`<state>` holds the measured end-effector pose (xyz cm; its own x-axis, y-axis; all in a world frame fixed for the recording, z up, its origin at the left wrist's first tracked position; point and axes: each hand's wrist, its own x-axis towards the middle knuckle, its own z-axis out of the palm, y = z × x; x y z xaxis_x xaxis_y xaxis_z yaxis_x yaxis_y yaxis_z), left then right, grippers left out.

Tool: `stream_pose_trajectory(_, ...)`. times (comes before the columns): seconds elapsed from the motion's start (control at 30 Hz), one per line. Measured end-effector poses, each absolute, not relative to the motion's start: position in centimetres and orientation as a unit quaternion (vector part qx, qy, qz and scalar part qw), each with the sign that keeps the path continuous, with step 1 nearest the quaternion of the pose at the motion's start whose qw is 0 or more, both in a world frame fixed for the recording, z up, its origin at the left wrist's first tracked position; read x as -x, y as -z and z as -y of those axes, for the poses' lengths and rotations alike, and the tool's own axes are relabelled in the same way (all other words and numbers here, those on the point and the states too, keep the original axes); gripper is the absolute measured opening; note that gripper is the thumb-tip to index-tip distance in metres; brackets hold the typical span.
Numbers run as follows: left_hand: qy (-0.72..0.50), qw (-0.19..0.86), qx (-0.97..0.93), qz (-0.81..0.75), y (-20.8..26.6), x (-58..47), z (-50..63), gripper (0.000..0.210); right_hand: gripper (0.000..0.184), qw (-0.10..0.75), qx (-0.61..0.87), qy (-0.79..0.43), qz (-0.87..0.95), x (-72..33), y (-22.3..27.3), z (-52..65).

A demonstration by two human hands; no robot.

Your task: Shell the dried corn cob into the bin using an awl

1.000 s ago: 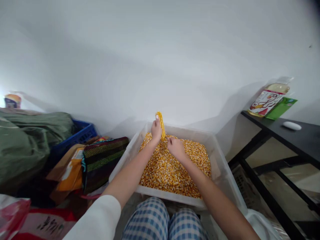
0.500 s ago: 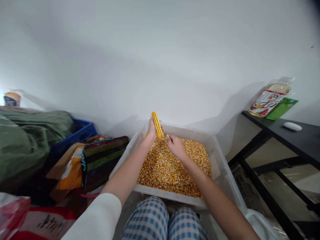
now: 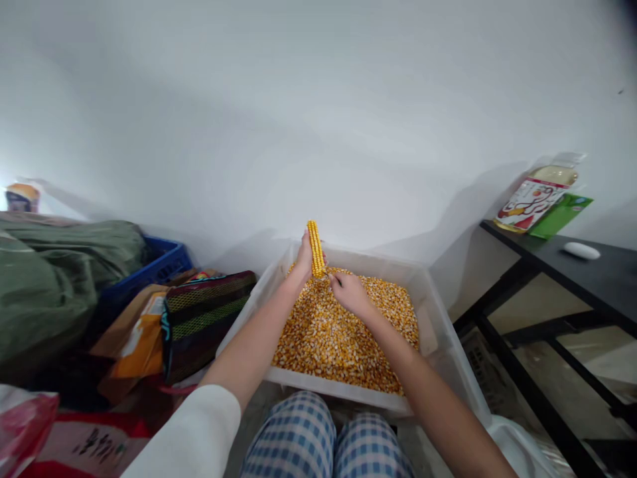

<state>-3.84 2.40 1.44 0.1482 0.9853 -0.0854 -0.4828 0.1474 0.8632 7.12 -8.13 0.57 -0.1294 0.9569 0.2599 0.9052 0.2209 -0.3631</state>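
Note:
A yellow corn cob (image 3: pixel 315 247), covered in kernels, stands nearly upright in my left hand (image 3: pixel 302 257), whose fingers wrap round it from behind. My right hand (image 3: pixel 350 292) is closed on a thin, dark-handled tool (image 3: pixel 334 277); its tip meets the lower end of the cob, and its exact kind is too small to make out. Both hands are above a translucent plastic bin (image 3: pixel 438 318). Loose corn kernels (image 3: pixel 333 338) fill much of the bin, heaped below the hands.
A blue crate (image 3: pixel 164 262) with green cloth (image 3: pixel 74 265) stands at left, beside a striped mesh bag (image 3: pixel 209 318). At right, a black table (image 3: pixel 612 272) holds a bottle (image 3: pixel 535 199), a green carton (image 3: pixel 562 216) and a white oval object (image 3: pixel 582 251). A white wall rises behind the bin.
The corn cob and my left hand have shifted slightly right, and the cob is more upright. My right hand has moved slightly left and down, still gripping the tool.

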Motion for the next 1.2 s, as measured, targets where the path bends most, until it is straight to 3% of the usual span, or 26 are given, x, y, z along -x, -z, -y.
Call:
stream_pose_trajectory(0.4, -0.505, 0.661, -0.39, -0.395, -1.7, 4.1, -2.4, 0.061, 0.04, 0.102, 0.649, 0.061, 0.751, -6.8, -2.0, 9.5)
stream_pose_trajectory(0.97, -0.455, 0.587, -0.535, -0.403, -0.8, 2.9, -2.0, 0.054, 0.033, 0.147, 0.577, -0.03, 0.803, -8.1, -1.2, 8.3)
stream_pose_trajectory(1.1, -0.443, 0.602, -0.552, -0.37, -1.3, 2.7, -1.2, 0.039, 0.031, 0.173, 0.535, -0.086, 0.823, -9.0, -1.3, 8.0)
stream_pose_trajectory(1.2, -0.488, 0.657, -0.462, -0.341, -1.7, 2.4, -0.5, 0.024, 0.029, 0.186, 0.509, -0.129, 0.83, -9.4, -1.4, 8.0)
